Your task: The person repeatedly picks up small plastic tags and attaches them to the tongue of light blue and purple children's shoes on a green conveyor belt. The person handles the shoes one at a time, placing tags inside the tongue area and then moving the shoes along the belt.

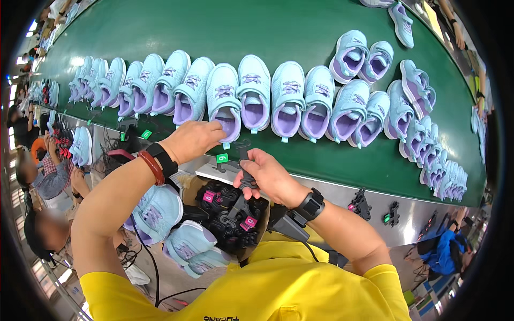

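Note:
A long row of light-blue sneakers with lilac linings stands on the green table, heels toward me. My left hand (pixel 197 140) is closed at the heel opening of one sneaker (pixel 223 88) near the middle, fingertips on its collar. Its thumb is partly hidden. Just right of it, my right hand (pixel 267 175) grips a black plastic shoe hanger (pixel 246 160) between thumb and fingers, below the table-side heels. A green tag (pixel 222 158) sits on black plastic between the two hands. The neighbouring sneaker (pixel 254 85) stands upright beside the one I touch.
Below the table edge, a carton (pixel 261 216) holds many black hangers with pink tags. Loose sneakers (pixel 188 243) lie beside it. Two hanger clusters (pixel 361 204) rest on the metal ledge at right. Co-workers sit along the left; a person's arm (pixel 455 27) shows at far right.

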Available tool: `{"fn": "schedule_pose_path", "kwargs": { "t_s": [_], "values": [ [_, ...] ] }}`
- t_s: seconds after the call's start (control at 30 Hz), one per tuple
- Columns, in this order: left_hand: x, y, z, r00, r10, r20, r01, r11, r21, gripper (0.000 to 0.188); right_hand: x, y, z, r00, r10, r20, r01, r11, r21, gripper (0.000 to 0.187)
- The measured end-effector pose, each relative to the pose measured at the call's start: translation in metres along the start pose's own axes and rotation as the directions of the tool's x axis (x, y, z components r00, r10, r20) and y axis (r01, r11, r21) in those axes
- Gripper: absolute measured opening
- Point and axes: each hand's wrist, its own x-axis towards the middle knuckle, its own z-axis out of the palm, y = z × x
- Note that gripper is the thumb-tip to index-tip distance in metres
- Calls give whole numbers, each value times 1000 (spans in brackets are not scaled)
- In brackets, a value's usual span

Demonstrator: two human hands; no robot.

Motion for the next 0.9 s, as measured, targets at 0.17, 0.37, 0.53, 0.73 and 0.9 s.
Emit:
{"fn": "schedule_pose_path", "kwargs": {
  "t_s": [0.17, 0.37, 0.53, 0.73, 0.9],
  "values": [
    [-1, 0, 4, 1000, -25, 1, 25, 1000, -9, 20, 4, 6, 4, 1000, -4, 15, 4, 1000, 30, 15],
    [0, 1, 4, 999, -44, -9, 44, 999, -10, 19, -3, 10, 8, 998, -38, -43, 41, 996, 77, 14],
    [2, 4, 0, 998, -64, -11, 63, 998, -24, 19, 2, 9, 10, 1000, -10, -15, 12, 994, 107, 15],
    [7, -2, -4, 996, -8, 86, 4, 999, 47, 26, 6, -6, 16, 976, -203, 77, 211, 805, -554, 22],
    [6, 8, -17, 999, 17, 47, -24, 985, 169, 37, 16, -33, -12, 950, -283, 136, 307, 743, -594, 19]
  ]
}}
